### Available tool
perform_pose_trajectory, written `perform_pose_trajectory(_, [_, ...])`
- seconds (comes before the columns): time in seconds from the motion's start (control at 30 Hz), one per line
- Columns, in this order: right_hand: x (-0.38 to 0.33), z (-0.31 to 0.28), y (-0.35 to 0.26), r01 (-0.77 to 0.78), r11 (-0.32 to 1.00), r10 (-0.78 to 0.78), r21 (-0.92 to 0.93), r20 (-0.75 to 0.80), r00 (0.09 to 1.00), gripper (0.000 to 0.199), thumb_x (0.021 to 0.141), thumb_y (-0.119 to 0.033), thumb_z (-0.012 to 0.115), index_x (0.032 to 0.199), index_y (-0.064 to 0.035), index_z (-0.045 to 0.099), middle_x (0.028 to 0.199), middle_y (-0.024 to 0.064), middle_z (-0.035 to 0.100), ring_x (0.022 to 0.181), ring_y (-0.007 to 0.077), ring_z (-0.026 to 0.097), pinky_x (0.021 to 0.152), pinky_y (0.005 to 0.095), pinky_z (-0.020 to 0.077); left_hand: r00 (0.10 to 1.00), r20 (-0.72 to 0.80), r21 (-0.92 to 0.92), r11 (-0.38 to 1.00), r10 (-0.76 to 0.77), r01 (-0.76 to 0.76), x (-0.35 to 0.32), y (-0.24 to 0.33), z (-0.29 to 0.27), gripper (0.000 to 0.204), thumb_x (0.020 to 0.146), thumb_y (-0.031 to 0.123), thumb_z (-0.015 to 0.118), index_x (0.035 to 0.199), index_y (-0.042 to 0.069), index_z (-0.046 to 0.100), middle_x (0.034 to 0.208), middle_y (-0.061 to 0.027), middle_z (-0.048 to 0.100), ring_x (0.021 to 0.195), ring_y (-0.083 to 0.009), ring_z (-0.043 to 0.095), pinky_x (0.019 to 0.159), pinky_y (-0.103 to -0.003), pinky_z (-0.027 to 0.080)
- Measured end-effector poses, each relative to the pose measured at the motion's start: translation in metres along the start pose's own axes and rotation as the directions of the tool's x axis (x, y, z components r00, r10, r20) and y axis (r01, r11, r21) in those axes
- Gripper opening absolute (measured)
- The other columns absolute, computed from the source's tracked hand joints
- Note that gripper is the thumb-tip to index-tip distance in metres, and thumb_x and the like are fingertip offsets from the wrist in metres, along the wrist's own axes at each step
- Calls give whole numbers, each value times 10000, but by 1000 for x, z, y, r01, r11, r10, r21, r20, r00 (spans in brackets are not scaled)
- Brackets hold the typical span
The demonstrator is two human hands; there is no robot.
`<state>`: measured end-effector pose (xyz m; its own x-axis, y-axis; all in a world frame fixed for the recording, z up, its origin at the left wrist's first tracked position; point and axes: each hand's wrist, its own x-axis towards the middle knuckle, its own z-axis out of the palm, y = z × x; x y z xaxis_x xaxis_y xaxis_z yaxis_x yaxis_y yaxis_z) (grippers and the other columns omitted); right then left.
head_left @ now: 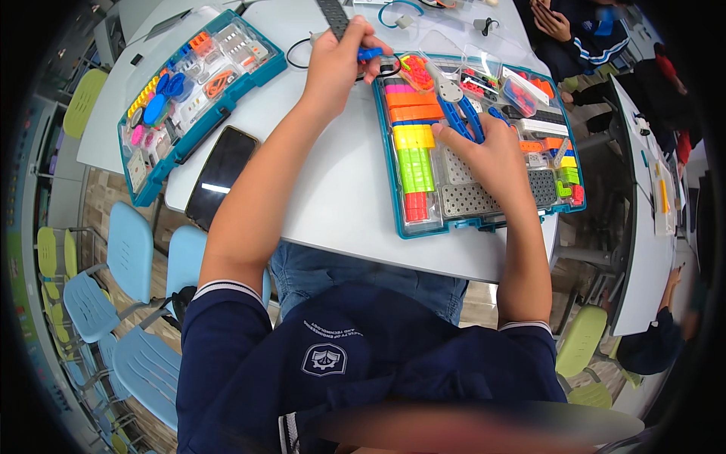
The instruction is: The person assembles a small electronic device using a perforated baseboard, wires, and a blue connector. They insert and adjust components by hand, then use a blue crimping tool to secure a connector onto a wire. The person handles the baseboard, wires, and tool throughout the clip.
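Observation:
My left hand [333, 72] is raised over the table, fingers closed around a dark grey perforated beam [333, 17] that points away from me. A small blue piece [370, 54] sticks out by its fingertips, and a thin black cable [297, 54] loops beside it. In my right hand [495, 155] is a pliers-like tool [457, 106] with blue handles and a grey head, its handles spread. That hand hovers over a teal-edged case of building parts [446, 229], with orange, yellow, green and red blocks [414, 138] and grey perforated plates [469, 200] inside.
A second teal case [215, 125] of coloured parts stands on the white table [333, 181] at left. Near it a black phone [221, 175] lies by the edge. Blue chairs [130, 246] stand at left; another person's hands [552, 21] show at far right.

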<state>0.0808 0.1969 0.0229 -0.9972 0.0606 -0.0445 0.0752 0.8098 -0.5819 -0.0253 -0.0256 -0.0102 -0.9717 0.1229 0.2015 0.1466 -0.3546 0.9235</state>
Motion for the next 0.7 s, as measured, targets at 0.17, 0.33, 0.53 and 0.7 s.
perform_pose_trajectory(0.17, [-2, -1, 2, 62, 998, -62, 21, -18, 998, 613, 792, -557, 770, 743, 33, 610, 638, 174, 593, 598, 300, 589, 592, 437, 455, 998, 17, 246, 967, -66, 59, -9, 2, 12, 308, 959, 321, 704, 1113, 55, 728, 750, -28, 686, 531, -42, 504, 462, -190, 339])
perform_pose_trajectory(0.33, [-3, 2, 2, 115, 992, -114, 56, -14, 993, 606, 794, -560, 775, 746, 22, 611, 613, 159, 584, 579, 290, 584, 583, 434, 450, 981, 116, 373, 922, -156, 103, -13, 15, 15, 288, 910, 297, 765, 1073, 59, 750, 708, -10, 664, 544, -35, 518, 462, -190, 327])
perform_pose_trajectory(0.53, [-2, -7, 0, 104, 994, -104, -32, 23, 994, 551, 789, -522, 806, 812, 11, 670, 646, 80, 592, 589, 147, 538, 567, 337, 435, 988, 83, 298, 949, -129, 99, -17, 15, 23, 289, 882, 276, 795, 1021, 29, 741, 679, -9, 646, 526, -34, 496, 462, -192, 317])
perform_pose_trajectory(0.7, [-3, -15, 2, 141, 980, -146, -142, -22, 989, 570, 766, -523, 816, 810, 18, 642, 677, 85, 597, 614, 159, 543, 572, 340, 431, 997, 29, 176, 982, -76, 69, -16, 21, 19, 285, 882, 257, 791, 1020, 13, 738, 671, -11, 646, 509, -37, 454, 461, -195, 310])
